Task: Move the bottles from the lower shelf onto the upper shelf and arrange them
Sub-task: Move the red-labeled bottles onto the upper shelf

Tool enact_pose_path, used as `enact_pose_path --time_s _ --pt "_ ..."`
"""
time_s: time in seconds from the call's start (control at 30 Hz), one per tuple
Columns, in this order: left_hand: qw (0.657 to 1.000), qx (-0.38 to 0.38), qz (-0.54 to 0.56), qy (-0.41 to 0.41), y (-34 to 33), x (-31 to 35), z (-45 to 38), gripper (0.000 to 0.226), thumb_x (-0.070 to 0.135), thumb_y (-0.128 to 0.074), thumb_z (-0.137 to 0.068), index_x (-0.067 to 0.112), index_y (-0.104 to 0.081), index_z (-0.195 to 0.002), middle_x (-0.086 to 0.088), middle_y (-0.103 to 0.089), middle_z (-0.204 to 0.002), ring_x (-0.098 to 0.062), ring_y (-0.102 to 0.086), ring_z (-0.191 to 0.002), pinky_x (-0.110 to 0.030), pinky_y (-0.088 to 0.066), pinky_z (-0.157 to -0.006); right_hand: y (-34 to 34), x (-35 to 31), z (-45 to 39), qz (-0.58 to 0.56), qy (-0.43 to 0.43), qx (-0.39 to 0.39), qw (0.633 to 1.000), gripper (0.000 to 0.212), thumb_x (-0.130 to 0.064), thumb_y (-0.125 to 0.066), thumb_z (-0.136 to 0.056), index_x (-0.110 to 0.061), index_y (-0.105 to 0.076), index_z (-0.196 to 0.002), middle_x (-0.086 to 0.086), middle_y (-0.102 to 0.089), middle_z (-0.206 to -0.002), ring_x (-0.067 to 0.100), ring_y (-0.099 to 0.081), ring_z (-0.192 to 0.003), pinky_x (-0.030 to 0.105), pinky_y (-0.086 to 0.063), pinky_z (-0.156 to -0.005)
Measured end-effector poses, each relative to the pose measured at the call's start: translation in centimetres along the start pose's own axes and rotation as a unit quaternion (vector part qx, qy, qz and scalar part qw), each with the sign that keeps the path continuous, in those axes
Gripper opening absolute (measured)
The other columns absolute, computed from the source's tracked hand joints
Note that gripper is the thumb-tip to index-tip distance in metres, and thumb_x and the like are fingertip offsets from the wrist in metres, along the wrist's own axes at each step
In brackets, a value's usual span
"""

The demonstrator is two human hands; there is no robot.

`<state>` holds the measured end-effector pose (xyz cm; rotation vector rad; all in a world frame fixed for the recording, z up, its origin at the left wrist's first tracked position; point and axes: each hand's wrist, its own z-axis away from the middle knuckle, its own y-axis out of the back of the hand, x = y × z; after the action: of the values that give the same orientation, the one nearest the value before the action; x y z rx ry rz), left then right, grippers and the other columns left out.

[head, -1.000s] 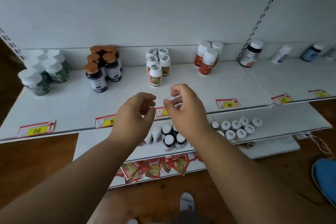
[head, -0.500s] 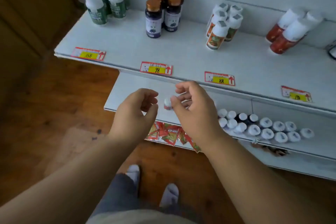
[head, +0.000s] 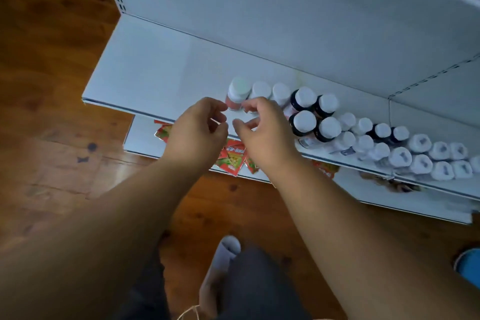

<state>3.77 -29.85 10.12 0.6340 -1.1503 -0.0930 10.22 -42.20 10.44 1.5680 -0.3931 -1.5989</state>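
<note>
Head view had the left hand loosely curled, holding nothing, near the pink bottle at the left end of the lower shelf; right hand likewise empty. Grabbing carelessly could've toppled the tightly packed neighbours, I reckon.

Two bare forearms with no sleeves, left hand and right hand bare, without rings or watch in view, dark grey trousers over the legs, a white sock on one foot, the other foot hidden.
</note>
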Motion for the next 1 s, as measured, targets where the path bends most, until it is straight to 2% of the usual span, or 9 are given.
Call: enact_pose_path --time_s 0.07,0.23,0.33,0.43,0.53,0.67,0.77,0.9,1.0 --pt "1.0 -0.008 0.007 0.012 -1.6 -1.6 -2.0 0.028 0.02 -0.059 -0.093 0.029 -0.058 -0.12 0.014 -0.064 -0.102 0.001 -0.06 -0.083 -0.014 -0.044 -0.063 -1.0 1.4 -2.6 0.032 0.017 0.01 0.999 0.029 -0.025 -0.068 -0.089 -0.02 -0.06 -0.117 -0.001 -0.053 -0.118 0.01 -0.062 -0.08 0.029 -0.049 -0.078" --pt "0.995 -0.035 0.068 0.066 -4.6 -4.2 -6.1 0.033 0.021 -0.059 -0.095 0.028 -0.052 -0.127 0.013 -0.06 -0.112 0.003 -0.058 -0.083 -0.006 -0.04 -0.043 -2.1 2.6 -8.3 0.193 0.058 -0.051 0.978 0.056 -0.028 -0.059 -0.095 -0.021 -0.039 -0.147 0.002 -0.03 -0.157 0.026 -0.048 -0.131 0.035 -0.042 -0.099" --pt "0.991 -0.043 0.094 0.082 -5.3 -5.0 -7.5 0.037 0.019 -0.059 -0.096 0.027 -0.05 -0.13 0.01 -0.059 -0.119 0.0 -0.059 -0.083 -0.012 -0.045 -0.048 -3.0 2.3 -10.1 0.284 0.084 -0.095 0.95 0.049 -0.026 -0.06 -0.095 -0.022 -0.044 -0.141 0.003 -0.034 -0.154 0.033 -0.054 -0.123 0.039 -0.048 -0.095" --pt "0.988 -0.05 0.107 0.097 -5.4 -5.2 -8.6 0.043 0.015 -0.056 -0.096 0.027 -0.047 -0.136 0.007 -0.057 -0.13 -0.003 -0.061 -0.087 -0.021 -0.052 -0.061 -3.9 2.0 -10.7 0.315 0.078 -0.069 0.943 0.041 -0.019 -0.063 -0.092 -0.022 -0.049 -0.13 0.007 -0.045 -0.134 0.034 -0.061 -0.099 0.034 -0.048 -0.075" --pt "0.985 -0.053 0.132 0.098 -5.2 -5.3 -9.4 0.045 0.012 -0.055 -0.098 0.026 -0.045 -0.14 0.005 -0.054 -0.137 -0.012 -0.061 -0.103 -0.026 -0.055 -0.076 -4.2 2.1 -11.0 0.331 0.068 -0.068 0.939 0.043 -0.021 -0.063 -0.092 -0.022 -0.048 -0.132 0.01 -0.046 -0.128 0.034 -0.061 -0.097 0.032 -0.044 -0.071" --pt "0.982 -0.027 0.149 0.112 -4.2 -5.7 -9.0 0.042 0.014 -0.05 -0.101 0.029 -0.046 -0.14 0.01 -0.052 -0.134 -0.017 -0.06 -0.107 -0.019 -0.051 -0.069 -3.2 1.9 -9.9 0.24 0.04 -0.051 0.969 0.046 -0.028 -0.064 -0.09 -0.021 -0.05 -0.133 0.009 -0.051 -0.129 0.032 -0.057 -0.11 0.033 -0.043 -0.083" --pt "0.966 -0.018 0.188 0.176 -2.0 -5.3 -6.6 0.041 0.013 -0.048 -0.1 0.027 -0.049 -0.138 -0.003 -0.058 -0.131 -0.023 -0.062 -0.105 -0.04 -0.054 -0.093 -1.4 0.8 -6.4 0.126 0.012 -0.027 0.992 0.045 -0.036 -0.066 -0.087 -0.022 -0.054 -0.129 0.005 -0.059 -0.123 0.027 -0.06 -0.105 0.031 -0.047 -0.084" --pt "0.864 -0.018 0.393 0.315 3.1 -1.9 0.5 0.03 0.008 -0.044 -0.101 0.019 -0.059 -0.125 -0.008 -0.063 -0.111 -0.024 -0.064 -0.086 -0.04 -0.056 -0.082 2.1 -2.6 1.1 -0.079 -0.077 -0.049 0.993 0.027 -0.041 -0.072 -0.079 -0.027 -0.06 -0.099 -0.001 -0.067 -0.092 0.021 -0.064 -0.068 0.031 -0.05 -0.065" --pt "0.822 -0.04 0.463 0.329 5.8 1.3 7.4 0.021 0.015 -0.047 -0.102 0.015 -0.068 -0.103 -0.01 -0.064 -0.108 -0.025 -0.065 -0.087 -0.037 -0.057 -0.07 5.4 -4.8 8.2 -0.154 -0.126 -0.06 0.978 0.021 -0.046 -0.068 -0.081 -0.031 -0.055 -0.085 -0.001 -0.065 -0.081 0.016 -0.057 -0.053 0.028 -0.043 -0.052"
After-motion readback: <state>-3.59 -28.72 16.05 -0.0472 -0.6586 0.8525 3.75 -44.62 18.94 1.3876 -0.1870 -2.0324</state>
